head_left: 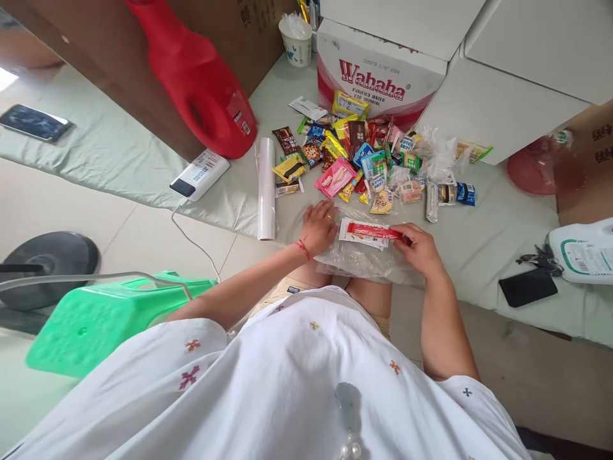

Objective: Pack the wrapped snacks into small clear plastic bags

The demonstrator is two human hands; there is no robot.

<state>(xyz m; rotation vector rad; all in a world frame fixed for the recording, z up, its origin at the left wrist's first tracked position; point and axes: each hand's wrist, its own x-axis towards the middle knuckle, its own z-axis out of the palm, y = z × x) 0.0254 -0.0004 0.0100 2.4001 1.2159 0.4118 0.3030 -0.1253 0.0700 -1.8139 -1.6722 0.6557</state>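
Note:
In my right hand [417, 248] is the right end of a narrow red snack packet [371, 230], pinched between thumb and fingers. That packet lies over white packets [363, 241] with print on them. Under them a sheet of clear plastic film [352, 260] is spread near the front edge. My left hand [318, 227] rests on the film's left part, fingers stretched out, holding nothing. Just beyond the hands is a heap of small wrapped snacks, with a pink wafer packet [336, 177] and a yellow packet [289, 168] at its near side.
A roll of clear film [267, 191] lies left of the heap, beside a white power bank [200, 175] with a cable. A red jug [201, 83] and a Wahaha carton [380, 76] stand behind. To the right are a black pouch [527, 287] with keys and a white bottle [584, 250].

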